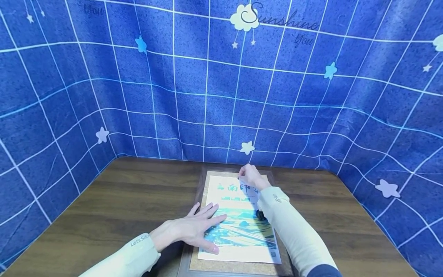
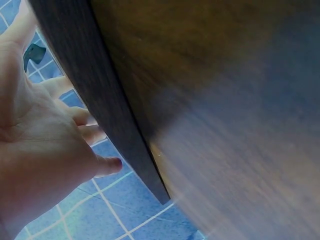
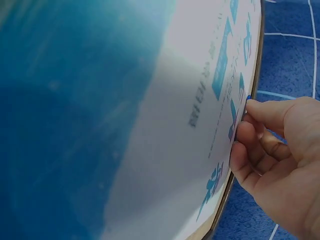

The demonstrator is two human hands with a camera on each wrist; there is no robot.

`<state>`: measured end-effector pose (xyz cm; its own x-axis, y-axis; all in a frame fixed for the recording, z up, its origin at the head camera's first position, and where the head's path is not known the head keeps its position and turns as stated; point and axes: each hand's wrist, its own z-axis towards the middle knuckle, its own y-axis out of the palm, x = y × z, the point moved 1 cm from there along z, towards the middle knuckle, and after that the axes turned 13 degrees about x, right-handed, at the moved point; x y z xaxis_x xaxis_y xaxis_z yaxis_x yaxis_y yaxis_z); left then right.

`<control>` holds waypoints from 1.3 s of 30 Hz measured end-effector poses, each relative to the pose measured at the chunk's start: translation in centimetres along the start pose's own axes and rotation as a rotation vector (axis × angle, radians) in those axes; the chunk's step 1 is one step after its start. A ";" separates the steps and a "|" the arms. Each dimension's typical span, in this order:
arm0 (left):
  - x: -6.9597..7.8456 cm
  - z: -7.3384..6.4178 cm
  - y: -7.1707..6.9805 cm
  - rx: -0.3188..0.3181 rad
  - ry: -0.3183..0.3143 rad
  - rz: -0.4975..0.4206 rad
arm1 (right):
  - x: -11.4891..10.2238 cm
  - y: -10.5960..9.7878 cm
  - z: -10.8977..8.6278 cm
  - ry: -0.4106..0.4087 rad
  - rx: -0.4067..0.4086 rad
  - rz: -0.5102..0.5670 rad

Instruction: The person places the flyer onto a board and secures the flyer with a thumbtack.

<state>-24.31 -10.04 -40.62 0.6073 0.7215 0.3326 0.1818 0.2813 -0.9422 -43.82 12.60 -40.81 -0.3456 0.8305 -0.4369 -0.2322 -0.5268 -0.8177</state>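
A printed poster (image 1: 242, 254) with a blue-green landscape and large characters lies on a dark-framed cork board (image 1: 221, 266). My left hand (image 1: 195, 229) rests on the poster's left side with its fingers spread; the left wrist view shows that hand (image 2: 45, 130) beside the dark frame edge (image 2: 100, 95). At the poster's top edge, my right hand (image 1: 250, 175) pinches a small blue pin (image 3: 248, 98) between thumb and fingers. Most of the pin is hidden by the fingertips. The curled fingers touch the poster's printed top part in the right wrist view.
The board lies on a brown wood-grain table (image 1: 145, 192). Behind and to both sides hangs a blue curtain (image 1: 194, 96) with white grid lines, stars and clouds. A small black device (image 1: 260, 215) sits at my right wrist, over the poster.
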 end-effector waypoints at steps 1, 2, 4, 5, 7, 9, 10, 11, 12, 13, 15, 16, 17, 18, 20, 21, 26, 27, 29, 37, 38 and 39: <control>0.0 0.0 0.0 0.000 -0.001 -0.001 | 0.0 0.0 0.0 -0.012 0.001 -0.006; 0.0 0.0 0.0 0.000 -0.002 -0.003 | 0.0 0.0 0.0 -0.023 0.002 -0.015; 0.0 0.0 0.0 0.001 -0.001 0.002 | -0.1 0.1 0.0 -0.040 0.003 -0.029; 0.0 0.0 0.0 0.001 0.000 0.003 | -0.2 0.1 0.0 -0.062 0.006 -0.039; -0.1 0.0 0.0 0.003 0.000 0.008 | -0.3 0.1 0.0 -0.108 0.008 -0.064; -0.1 0.0 0.0 0.007 0.000 0.012 | -0.5 0.1 0.1 -0.158 0.012 -0.094; -0.1 0.0 0.0 0.008 0.001 0.012 | -0.6 0.1 0.1 -0.180 0.014 -0.112; -0.1 0.0 0.0 0.008 0.002 0.010 | -0.7 0.1 0.2 -0.193 0.012 -0.130; -0.1 0.0 0.0 0.007 0.001 0.007 | -0.8 0.1 0.2 -0.196 0.006 -0.147; -0.1 0.0 0.0 0.005 0.001 0.002 | -0.8 0.1 0.2 -0.203 0.004 -0.162; -0.1 -0.1 0.0 0.003 0.001 -0.003 | -0.9 0.1 0.2 -0.207 0.001 -0.182; -0.1 -0.1 0.0 0.002 0.001 -0.008 | -0.9 0.1 0.2 -0.207 -0.004 -0.193; -0.1 -0.1 0.0 0.000 -0.001 -0.010 | -1.0 0.1 0.1 -0.209 -0.008 -0.198; -0.1 -0.1 0.0 -0.001 -0.002 -0.010 | -1.0 0.1 0.1 -0.208 -0.014 -0.201; -0.1 0.0 0.1 -0.001 -0.002 -0.007 | -1.0 0.1 0.2 -0.202 -0.025 -0.201; -0.1 0.0 0.1 -0.001 -0.002 -0.004 | -1.0 0.1 0.2 -0.198 -0.031 -0.204; -0.3 0.1 0.0 0.000 -0.004 0.006 | -0.9 0.2 0.2 -0.203 -0.028 -0.228; -0.3 0.1 0.0 0.001 -0.006 0.007 | -0.9 0.2 0.2 -0.205 -0.027 -0.234; -0.2 0.0 0.0 0.001 -0.007 0.008 | -0.9 0.2 0.2 -0.223 -0.024 -0.240; -0.2 0.1 0.3 0.012 0.002 0.023 | -1.2 -0.1 0.0 -0.254 -0.017 -0.188; -0.3 0.1 0.4 0.013 0.003 0.025 | -1.2 0.0 0.0 -0.242 -0.018 -0.175; -0.3 0.1 0.4 0.014 0.003 0.028 | -1.2 0.0 0.1 -0.232 -0.019 -0.169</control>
<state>-24.51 -10.08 -41.11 0.6144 0.7271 0.3063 0.1540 0.2701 -0.9504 -43.51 11.60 -40.29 -0.5032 0.8411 -0.1983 -0.2879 -0.3796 -0.8792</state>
